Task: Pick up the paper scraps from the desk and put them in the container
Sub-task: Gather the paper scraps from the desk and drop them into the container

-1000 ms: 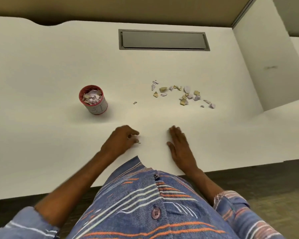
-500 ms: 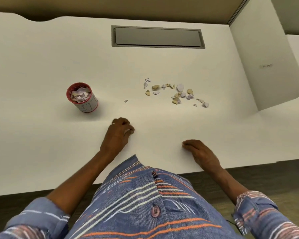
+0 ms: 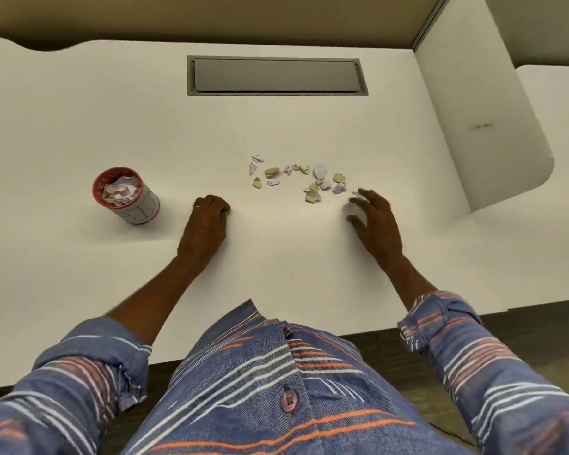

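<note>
Scraps [image 3: 298,180]: small torn bits of white and tan paper, scattered in a loose cluster mid-desk, right of centre; some touch or overlap, others lie apart.
Container [image 3: 125,196]: red-rimmed cup with white side, standing upright left of the cluster and well apart from it; already heaped with paper to about the rim.
Desk [image 3: 79,110]: smooth white top.
Right hand [image 3: 373,221]: at the right edge of the cluster, fingers spread and reaching; a pale blur by the fingertips, cannot tell whether a scrap is gripped.
Left hand [image 3: 207,221]: between cup and cluster, fingers curled in tight; whether it encloses a scrap is hidden.
Handling, my judgement: almost weightless, limp, easily crumpled, no breakage risk. Flat pieces will cling to the slick top; curled edges give the best pinch point. Thumb and forefinger at a raised corner, or sweep several into a pile.
Risk: a quick hand's draught may scatter bits; full cup may shed scraps.
</note>
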Demonstrator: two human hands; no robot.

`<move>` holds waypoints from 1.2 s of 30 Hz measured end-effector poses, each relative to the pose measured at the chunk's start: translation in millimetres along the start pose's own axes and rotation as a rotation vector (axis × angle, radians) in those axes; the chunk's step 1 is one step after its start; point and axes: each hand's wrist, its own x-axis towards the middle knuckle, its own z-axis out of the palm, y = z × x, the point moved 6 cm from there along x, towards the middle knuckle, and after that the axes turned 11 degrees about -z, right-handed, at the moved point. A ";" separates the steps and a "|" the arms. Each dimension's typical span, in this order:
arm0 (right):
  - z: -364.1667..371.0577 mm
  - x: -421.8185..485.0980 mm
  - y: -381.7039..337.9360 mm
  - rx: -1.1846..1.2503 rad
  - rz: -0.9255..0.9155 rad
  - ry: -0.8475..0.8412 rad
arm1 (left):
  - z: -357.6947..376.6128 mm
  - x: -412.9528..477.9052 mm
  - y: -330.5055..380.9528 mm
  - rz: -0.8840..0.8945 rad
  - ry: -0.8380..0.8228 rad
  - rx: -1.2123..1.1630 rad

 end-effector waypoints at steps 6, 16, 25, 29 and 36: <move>28.8 23.8 -12.1 0.102 -0.016 -0.126 | 13.1 -9.2 30.6 -0.020 -0.036 -0.145; 48.0 50.8 -67.7 0.150 -0.162 -0.099 | 45.7 49.0 68.4 -0.046 -0.249 0.175; 50.5 15.4 -74.7 0.024 -0.421 -0.217 | 50.2 57.5 73.7 0.224 -0.309 0.226; 28.5 -1.5 -70.6 -0.052 -0.432 -0.255 | 41.7 53.1 63.9 0.230 -0.232 0.184; 23.8 -47.4 -58.5 -0.040 -0.356 -0.290 | 34.9 57.2 65.9 0.078 -0.246 0.022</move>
